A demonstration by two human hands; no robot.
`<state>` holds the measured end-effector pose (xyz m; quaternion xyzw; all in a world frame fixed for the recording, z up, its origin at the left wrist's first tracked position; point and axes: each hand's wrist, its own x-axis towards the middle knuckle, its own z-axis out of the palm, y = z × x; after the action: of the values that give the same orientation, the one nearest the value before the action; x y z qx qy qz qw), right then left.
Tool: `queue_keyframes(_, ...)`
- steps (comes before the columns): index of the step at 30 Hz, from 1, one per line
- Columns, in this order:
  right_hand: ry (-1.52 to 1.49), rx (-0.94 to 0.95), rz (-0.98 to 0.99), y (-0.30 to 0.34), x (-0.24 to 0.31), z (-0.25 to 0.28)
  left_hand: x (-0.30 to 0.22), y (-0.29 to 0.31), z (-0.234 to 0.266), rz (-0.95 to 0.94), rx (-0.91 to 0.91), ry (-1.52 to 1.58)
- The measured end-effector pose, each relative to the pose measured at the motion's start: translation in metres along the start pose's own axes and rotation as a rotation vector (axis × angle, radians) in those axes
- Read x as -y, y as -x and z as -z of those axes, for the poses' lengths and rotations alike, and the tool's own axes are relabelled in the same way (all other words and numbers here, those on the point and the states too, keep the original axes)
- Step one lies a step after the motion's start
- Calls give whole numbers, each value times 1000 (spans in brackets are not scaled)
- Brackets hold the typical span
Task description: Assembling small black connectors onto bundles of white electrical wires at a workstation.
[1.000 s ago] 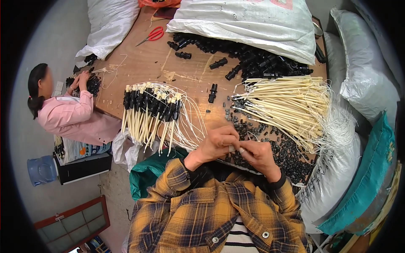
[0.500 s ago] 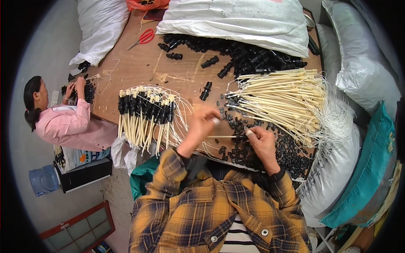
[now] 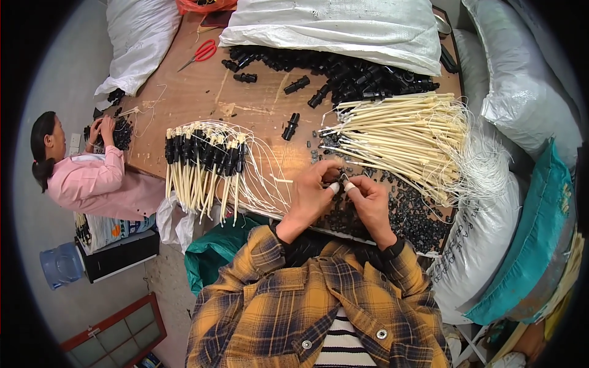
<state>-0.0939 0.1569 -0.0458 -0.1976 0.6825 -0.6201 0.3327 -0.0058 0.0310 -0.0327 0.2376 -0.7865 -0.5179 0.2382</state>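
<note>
My left hand (image 3: 314,191) and my right hand (image 3: 370,199) meet over the near edge of the table, fingertips closed together. A small black piece (image 3: 342,176) shows between the fingertips; its exact kind is hidden. From behind my left hand the end of a cream-coloured thin tube (image 3: 283,180) sticks out to the left, its rest covered by the fingers. Pale coverings wrap both thumbs. Under and around the right hand lie many tiny black parts (image 3: 423,214). To the left rests a row of cream tubes with black connectors (image 3: 215,153), white threads trailing from it.
A bundle of cream tubes (image 3: 392,132) with white strings lies at the right. Black connectors (image 3: 362,80) spill from a white woven sack (image 3: 337,24). Red scissors (image 3: 204,51) lie far left. A co-worker in pink (image 3: 92,181) handles small parts at the left edge. Full sacks (image 3: 521,80) stand right.
My left hand has come down and right to meet my right hand at the black piece. The cream tube now shows only left of my left hand. The whole view has shifted slightly.
</note>
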Motion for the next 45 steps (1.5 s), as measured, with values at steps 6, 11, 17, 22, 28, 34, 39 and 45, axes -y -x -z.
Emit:
queue_keyframes(6,140,20,64,1,5,1,7,2,2,262,158,249)
queue_keyframes(11,-6,64,31,6,10,6,10,-5,10,-31,76,-240)
queue_keyframes(17,-842,313,-183,6,15,30,-8,-5,16,-255,293,-148)
queue_keyframes(22,391,213,349,10,28,29,6,-6,24,-127,368,-265)
queue_keyframes(28,579,10,405,6,25,15,-4,-1,20,-298,222,-456)
queue_keyframes(34,595,12,425,1,38,-6,-8,5,34,-407,122,-556)
queue_keyframes(39,623,-199,619,-4,45,23,10,-18,115,-418,-401,-844)
queue_keyframes(45,847,136,668,-7,28,14,49,-26,150,-198,-448,-905)
